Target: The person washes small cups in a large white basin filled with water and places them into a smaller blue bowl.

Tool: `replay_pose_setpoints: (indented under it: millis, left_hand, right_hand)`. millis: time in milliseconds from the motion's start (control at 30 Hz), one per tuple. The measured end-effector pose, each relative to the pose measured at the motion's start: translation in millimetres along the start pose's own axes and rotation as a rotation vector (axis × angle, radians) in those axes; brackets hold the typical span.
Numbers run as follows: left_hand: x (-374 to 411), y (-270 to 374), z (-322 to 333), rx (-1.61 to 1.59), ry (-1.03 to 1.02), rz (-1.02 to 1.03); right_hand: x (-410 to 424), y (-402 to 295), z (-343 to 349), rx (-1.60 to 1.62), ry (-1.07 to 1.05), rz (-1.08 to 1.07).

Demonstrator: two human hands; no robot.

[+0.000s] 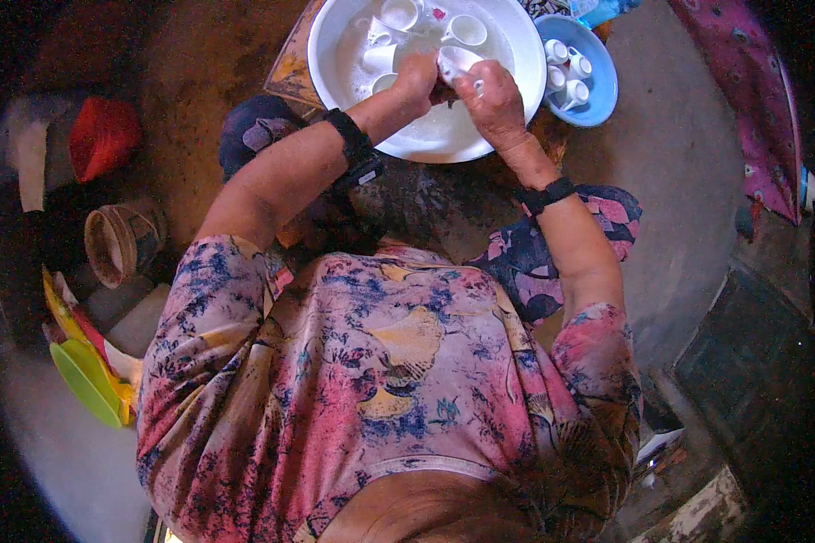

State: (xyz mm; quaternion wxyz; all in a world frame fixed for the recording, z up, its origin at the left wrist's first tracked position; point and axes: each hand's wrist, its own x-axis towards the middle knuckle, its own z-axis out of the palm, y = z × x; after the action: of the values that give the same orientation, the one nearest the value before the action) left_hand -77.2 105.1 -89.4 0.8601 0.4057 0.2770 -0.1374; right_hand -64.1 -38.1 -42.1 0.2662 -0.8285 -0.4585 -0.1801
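Over a large white basin [441, 146] of sudsy water, my left hand [421, 78] and my right hand [492, 98] hold one white cup [458, 60] between them. The cup is tilted, its mouth partly visible, and my fingers hide much of it. My left fingers are partly hidden behind the cup. Several white cups lie in the suds, one [466, 30] just beyond my right hand and another [380, 58] beside my left. A small pink-red piece [438, 13] is near the far side of the basin.
A light-blue basin [601, 102] with several white cups [574, 92] adjoins the white basin's right side. Under the white basin is a worn wooden table [292, 71]. A round container [112, 248], a red object [104, 138] and a green plastic item [85, 383] are at the left.
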Motion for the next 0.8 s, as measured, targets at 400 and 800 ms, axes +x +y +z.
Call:
replay_pose_setpoints:
  millis: [400, 800]
  left_hand:
    - [-23.7, -37.4, -8.5, 0.596, -0.066, 0.168]
    - [8.5, -62.8, -33.9, 0.077, -0.119, -0.260]
  right_hand:
    - [-27.1, 48.8, 26.6, -0.286, -0.326, 0.215]
    - [-24.2, 23.2, 27.6, 0.201, -0.586, 0.677]
